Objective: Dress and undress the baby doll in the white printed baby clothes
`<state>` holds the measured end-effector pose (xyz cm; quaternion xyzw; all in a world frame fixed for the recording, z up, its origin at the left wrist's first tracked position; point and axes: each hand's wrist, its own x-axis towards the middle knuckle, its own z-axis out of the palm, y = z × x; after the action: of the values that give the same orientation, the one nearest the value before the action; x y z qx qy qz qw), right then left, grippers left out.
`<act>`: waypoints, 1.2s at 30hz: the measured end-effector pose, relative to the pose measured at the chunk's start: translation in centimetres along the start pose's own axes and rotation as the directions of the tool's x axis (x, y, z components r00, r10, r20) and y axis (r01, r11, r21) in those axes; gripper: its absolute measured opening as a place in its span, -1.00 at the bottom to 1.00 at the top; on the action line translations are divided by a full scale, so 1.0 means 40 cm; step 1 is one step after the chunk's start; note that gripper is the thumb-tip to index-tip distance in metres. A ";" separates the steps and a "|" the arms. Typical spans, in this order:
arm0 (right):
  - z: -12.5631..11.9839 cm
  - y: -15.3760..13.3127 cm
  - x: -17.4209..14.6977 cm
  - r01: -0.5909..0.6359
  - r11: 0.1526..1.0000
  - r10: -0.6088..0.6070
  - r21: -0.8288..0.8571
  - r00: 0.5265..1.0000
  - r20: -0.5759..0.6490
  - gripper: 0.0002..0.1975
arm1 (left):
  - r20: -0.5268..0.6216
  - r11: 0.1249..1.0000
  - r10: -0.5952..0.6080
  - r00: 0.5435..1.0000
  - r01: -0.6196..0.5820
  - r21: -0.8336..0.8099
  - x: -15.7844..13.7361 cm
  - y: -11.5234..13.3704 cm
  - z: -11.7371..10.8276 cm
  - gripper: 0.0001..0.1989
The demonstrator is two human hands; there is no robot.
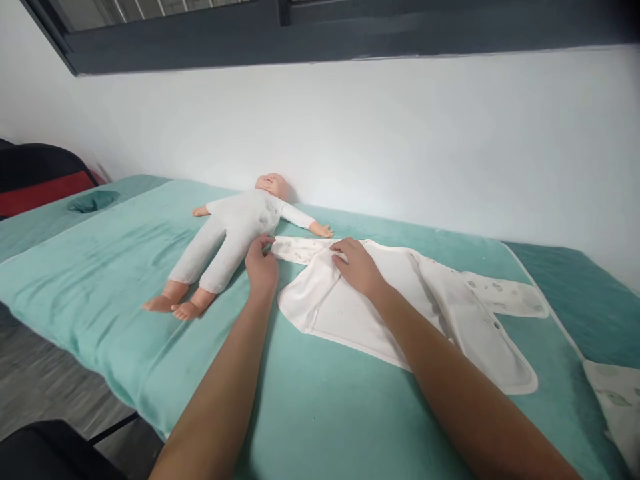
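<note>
A white baby shirt [370,300] with a small print on its sleeves lies spread out, its front opened, on the green bed cover [310,413]. My left hand [262,261] pinches the cuff of its left-lying sleeve, beside the doll's leg. On the shirt near the base of that same sleeve rests my right hand [357,263], fingers bent and touching the cloth; whether they grip a fold is hard to see. Just left of the shirt a baby doll [245,220] in a white suit lies on its back, head toward the wall, arms spread and feet toward me.
Another printed cloth [617,400] lies at the right edge. A white wall [400,147] with a dark window frame [330,40] runs behind the bed. At far left stands a black and red chair [45,177]; a black object [55,453] is at lower left.
</note>
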<state>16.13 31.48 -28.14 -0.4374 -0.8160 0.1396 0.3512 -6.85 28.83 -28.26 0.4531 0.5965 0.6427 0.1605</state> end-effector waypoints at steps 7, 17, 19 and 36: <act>0.045 -0.047 -0.019 0.103 0.970 -0.055 -0.221 0.975 0.214 -0.41 | 0.533 0.843 0.192 0.824 -0.417 0.340 -0.048 0.037 0.022 -0.67; 0.030 -0.063 -0.030 0.035 0.936 0.061 -0.350 0.963 0.262 -0.26 | 0.623 0.640 0.023 0.782 -0.490 0.592 -0.118 0.057 -0.010 -0.54; 0.014 -0.046 -0.042 -0.067 0.921 0.155 -0.385 0.967 0.201 -0.26 | 0.619 0.632 0.015 0.786 -0.487 0.603 -0.138 0.063 -0.025 -0.52; -0.096 -0.016 -0.218 -0.392 0.749 0.505 -0.535 0.860 0.077 -0.21 | 0.688 0.715 0.220 0.692 -0.594 0.369 -0.315 0.144 -0.167 -0.62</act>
<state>21.64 23.73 -28.97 -0.6792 -0.7267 0.0501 0.0901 -3.34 13.91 -27.11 0.7842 0.5533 0.2775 0.0434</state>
